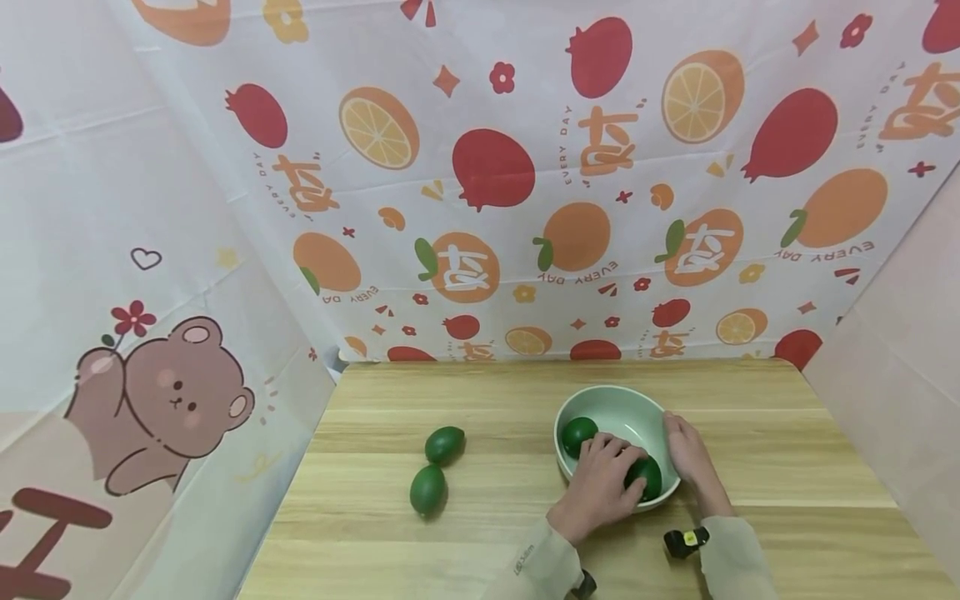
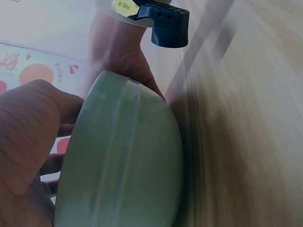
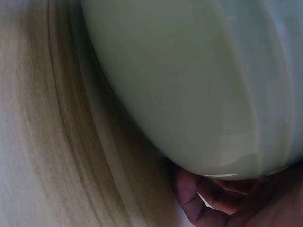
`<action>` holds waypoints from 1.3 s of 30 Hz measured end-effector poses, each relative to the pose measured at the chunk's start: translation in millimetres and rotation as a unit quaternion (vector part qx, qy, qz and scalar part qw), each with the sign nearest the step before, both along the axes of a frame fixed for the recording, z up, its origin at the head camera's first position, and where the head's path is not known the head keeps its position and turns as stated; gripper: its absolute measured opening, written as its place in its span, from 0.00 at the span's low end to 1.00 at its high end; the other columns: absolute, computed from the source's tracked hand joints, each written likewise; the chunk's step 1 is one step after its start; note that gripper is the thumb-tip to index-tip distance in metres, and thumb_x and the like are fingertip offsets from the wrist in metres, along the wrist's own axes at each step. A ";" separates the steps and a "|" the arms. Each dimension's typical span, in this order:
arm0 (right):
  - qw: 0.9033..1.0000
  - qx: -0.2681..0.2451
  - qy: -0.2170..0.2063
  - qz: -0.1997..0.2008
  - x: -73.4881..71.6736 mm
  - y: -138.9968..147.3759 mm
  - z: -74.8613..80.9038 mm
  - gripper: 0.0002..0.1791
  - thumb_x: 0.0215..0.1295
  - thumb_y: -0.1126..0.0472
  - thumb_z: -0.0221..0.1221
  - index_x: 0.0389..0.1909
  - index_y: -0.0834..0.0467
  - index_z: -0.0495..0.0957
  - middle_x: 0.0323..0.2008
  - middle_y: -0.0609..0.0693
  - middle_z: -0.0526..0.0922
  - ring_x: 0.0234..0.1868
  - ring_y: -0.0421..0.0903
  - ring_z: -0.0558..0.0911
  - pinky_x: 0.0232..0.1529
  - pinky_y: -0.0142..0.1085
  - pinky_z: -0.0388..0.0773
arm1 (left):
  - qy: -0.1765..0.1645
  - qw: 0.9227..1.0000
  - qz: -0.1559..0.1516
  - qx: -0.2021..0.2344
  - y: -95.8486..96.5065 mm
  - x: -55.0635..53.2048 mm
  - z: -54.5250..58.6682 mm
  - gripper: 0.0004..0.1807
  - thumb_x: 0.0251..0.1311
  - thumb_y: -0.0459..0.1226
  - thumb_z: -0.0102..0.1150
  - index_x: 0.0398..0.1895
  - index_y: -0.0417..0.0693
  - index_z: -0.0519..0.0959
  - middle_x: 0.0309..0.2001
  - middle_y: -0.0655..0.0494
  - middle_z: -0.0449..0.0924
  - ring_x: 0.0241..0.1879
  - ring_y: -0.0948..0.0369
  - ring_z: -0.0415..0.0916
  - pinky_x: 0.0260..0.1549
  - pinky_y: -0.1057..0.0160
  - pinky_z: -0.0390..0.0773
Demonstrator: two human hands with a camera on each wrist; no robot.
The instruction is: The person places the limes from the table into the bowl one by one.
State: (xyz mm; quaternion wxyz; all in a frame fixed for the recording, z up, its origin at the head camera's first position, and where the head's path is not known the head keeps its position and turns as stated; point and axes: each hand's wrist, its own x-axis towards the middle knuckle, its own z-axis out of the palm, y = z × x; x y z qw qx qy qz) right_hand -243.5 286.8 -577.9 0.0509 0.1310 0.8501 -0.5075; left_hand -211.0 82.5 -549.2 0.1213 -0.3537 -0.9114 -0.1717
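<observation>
A pale green bowl (image 1: 622,404) stands on the wooden table with dark green limes in it. One lime (image 1: 580,437) lies at the bowl's left inner wall. My left hand (image 1: 600,483) reaches over the near rim, its thumb and fingers around another lime (image 1: 647,478) at the right side. In the left wrist view the bowl's outer wall (image 2: 128,161) hides what the left fingertips touch. My right hand (image 1: 690,454) holds the bowl's right side, fingertips at the rim. The right wrist view shows curled right-hand fingers (image 3: 208,198) against the bowl's outer wall (image 3: 189,94).
Left of the bowl, two more limes lie close together on the table (image 1: 360,500), one lime (image 1: 446,445) behind the other lime (image 1: 428,490). A fruit-print cloth (image 1: 420,200) hangs behind the table. A black wrist camera (image 1: 684,542) sits at the right sleeve.
</observation>
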 end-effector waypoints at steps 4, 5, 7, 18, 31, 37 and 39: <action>1.000 0.003 -0.001 -0.003 0.4 -0.1 -0.8 0.41 0.81 0.39 0.23 0.74 0.67 0.60 0.77 0.71 0.54 0.78 0.70 0.53 0.78 0.61 0.48 | 0.013 1.000 -0.003 0.018 -4.1 -0.7 3.3 0.16 0.66 0.47 0.60 0.56 0.62 0.79 0.53 0.63 0.83 0.58 0.60 0.73 0.56 0.58 0.72; 1.000 0.004 0.000 -0.005 0.5 -0.3 -0.7 0.41 0.81 0.39 0.23 0.73 0.67 0.60 0.77 0.71 0.55 0.78 0.70 0.54 0.78 0.61 0.49 | 0.018 1.000 -0.004 0.024 -5.2 -1.5 3.9 0.16 0.66 0.47 0.60 0.56 0.62 0.79 0.53 0.63 0.83 0.57 0.60 0.73 0.56 0.58 0.72; 1.000 0.004 0.001 -0.007 0.5 -0.2 -0.9 0.41 0.80 0.39 0.23 0.72 0.67 0.61 0.76 0.71 0.56 0.77 0.70 0.55 0.77 0.61 0.50 | 0.027 0.999 -0.005 0.033 -8.0 -2.9 5.5 0.17 0.65 0.46 0.60 0.56 0.61 0.79 0.53 0.62 0.82 0.57 0.60 0.73 0.55 0.58 0.72; 1.000 0.003 -0.008 -0.005 -0.6 -0.3 -0.5 0.43 0.79 0.36 0.22 0.73 0.66 0.60 0.78 0.70 0.53 0.79 0.70 0.52 0.79 0.61 0.46 | 0.075 0.994 -0.002 0.076 -31.4 -9.2 12.7 0.18 0.63 0.43 0.63 0.56 0.55 0.79 0.52 0.61 0.82 0.56 0.59 0.72 0.57 0.57 0.72; 1.000 0.003 -0.010 0.000 -0.6 -1.4 1.0 0.44 0.79 0.36 0.21 0.76 0.67 0.56 0.78 0.70 0.51 0.79 0.70 0.50 0.79 0.61 0.44 | 0.095 0.986 0.021 0.132 -66.0 -19.8 5.2 0.18 0.60 0.39 0.66 0.54 0.50 0.80 0.50 0.56 0.83 0.54 0.55 0.75 0.56 0.54 0.75; 1.000 0.003 -0.018 0.003 -0.8 -1.7 1.6 0.45 0.78 0.35 0.20 0.77 0.66 0.54 0.79 0.69 0.50 0.79 0.70 0.49 0.79 0.61 0.44 | 0.068 0.987 0.057 0.132 -85.2 -16.9 0.6 0.20 0.58 0.38 0.68 0.55 0.47 0.80 0.52 0.53 0.83 0.56 0.53 0.75 0.58 0.51 0.74; 1.000 0.003 -0.020 0.004 -1.3 -1.3 2.1 0.46 0.78 0.34 0.20 0.78 0.66 0.52 0.79 0.69 0.49 0.80 0.70 0.48 0.79 0.61 0.43 | 0.059 0.988 0.069 0.128 -91.3 -15.0 -2.5 0.21 0.58 0.37 0.67 0.55 0.47 0.80 0.52 0.53 0.83 0.57 0.53 0.75 0.58 0.51 0.74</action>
